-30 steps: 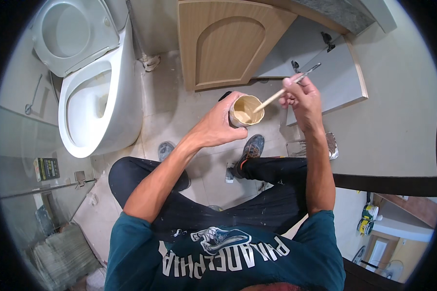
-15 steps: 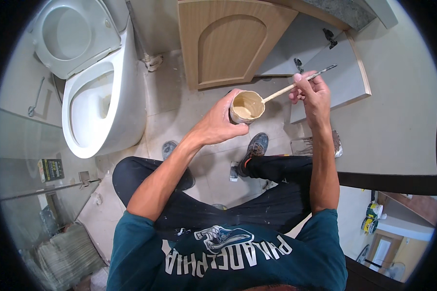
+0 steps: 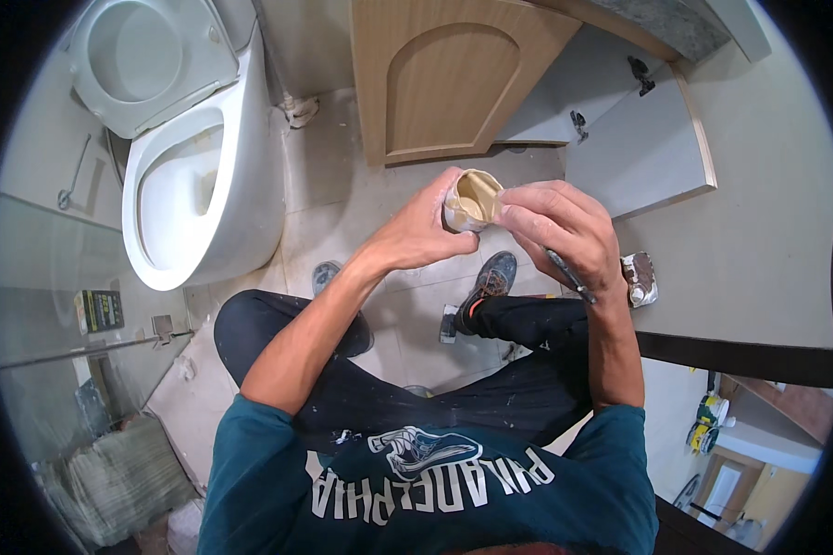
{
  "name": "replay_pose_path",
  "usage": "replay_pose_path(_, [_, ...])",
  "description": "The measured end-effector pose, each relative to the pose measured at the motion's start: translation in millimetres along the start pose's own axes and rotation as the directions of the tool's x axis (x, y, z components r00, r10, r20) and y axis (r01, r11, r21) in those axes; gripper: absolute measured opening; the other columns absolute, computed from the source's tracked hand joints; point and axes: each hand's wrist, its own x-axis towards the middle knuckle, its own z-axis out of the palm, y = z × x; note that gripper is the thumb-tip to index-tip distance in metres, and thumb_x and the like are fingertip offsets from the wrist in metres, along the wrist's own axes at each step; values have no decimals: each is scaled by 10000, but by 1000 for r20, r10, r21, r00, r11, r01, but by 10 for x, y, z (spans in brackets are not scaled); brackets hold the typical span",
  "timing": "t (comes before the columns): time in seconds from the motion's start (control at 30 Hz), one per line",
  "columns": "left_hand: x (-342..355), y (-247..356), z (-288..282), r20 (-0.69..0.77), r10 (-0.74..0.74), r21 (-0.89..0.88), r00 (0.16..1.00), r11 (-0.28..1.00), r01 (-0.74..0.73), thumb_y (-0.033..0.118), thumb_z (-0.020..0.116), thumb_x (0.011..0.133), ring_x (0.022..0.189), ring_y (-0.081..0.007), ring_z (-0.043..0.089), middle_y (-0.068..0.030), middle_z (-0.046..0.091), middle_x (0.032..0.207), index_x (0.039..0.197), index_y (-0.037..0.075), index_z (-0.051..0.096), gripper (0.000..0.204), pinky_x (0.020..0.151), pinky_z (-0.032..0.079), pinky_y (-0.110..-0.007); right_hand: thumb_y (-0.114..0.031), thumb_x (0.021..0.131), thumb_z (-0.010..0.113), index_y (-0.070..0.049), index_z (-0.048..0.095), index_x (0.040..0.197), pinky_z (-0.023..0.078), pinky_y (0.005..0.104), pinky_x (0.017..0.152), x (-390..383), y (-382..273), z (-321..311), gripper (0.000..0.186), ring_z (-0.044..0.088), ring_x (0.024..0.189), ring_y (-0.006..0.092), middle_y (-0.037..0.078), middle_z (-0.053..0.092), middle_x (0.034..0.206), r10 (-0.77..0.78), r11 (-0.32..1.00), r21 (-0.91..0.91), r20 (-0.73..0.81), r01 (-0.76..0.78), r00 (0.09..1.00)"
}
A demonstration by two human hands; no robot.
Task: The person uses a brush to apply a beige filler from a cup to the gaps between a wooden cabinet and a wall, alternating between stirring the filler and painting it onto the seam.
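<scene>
My left hand (image 3: 423,224) clasps the cup (image 3: 461,219), likely light, soft-walled and best held mid-side, while my right hand (image 3: 567,227) grips the stick (image 3: 572,276)

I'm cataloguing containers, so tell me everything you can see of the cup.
The cup is round and open-topped, with a smudged, whitish outside and uneven rim. Paste-like beige stuff coats its inside. Its material is unclear. It is held above the floor, mouth toward the camera. The left hand grips its left side; the right hand, holding a stick, is at its right rim, contact unclear.
</scene>
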Motion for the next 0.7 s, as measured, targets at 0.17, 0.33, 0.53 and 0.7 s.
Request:
replay_pose_path(0.17, [14,19,36,-89,28,16,996,1000,-27,129,767,776,1130,-225,637,-138,667,1212,1358,6,568,627,989,518,-368,-65,786,799,-79,745,1058,603,372,737,-19,-78,-30,277,715,887,264,63,727,1010,113,991,-75,75,-107,991])
replay_pose_path(0.33, [-15,-24,11,-117,106,170,988,982,-85,143,794,756,1118,-309,643,-174,648,1201,1317,13,573,617,979,518,-407,-74,769,801,-73,731,1004,576,383,692,19,-78,47,245,682,826,256,60,703,961,66,997,-25,-34,-67,997])
replay_pose_path(0.53, [-13,-20,9,-133,149,260,980,959,-111,140,809,735,1108,-348,631,-178,619,1182,1299,26,571,623,967,512,-425,-33,766,834,-63,725,981,561,386,672,-5,-128,47,242,673,810,258,65,679,913,176,983,-64,26,-174,984])
replay_pose_path(0.7, [-12,-56,20,-134,167,263,977,956,-127,136,814,726,1106,-349,625,-173,609,1187,1287,24,571,622,969,508,-429,-11,752,853,-65,708,1001,539,397,659,25,-98,155,293,650,788,271,73,644,898,140,990,36,-79,-137,987])
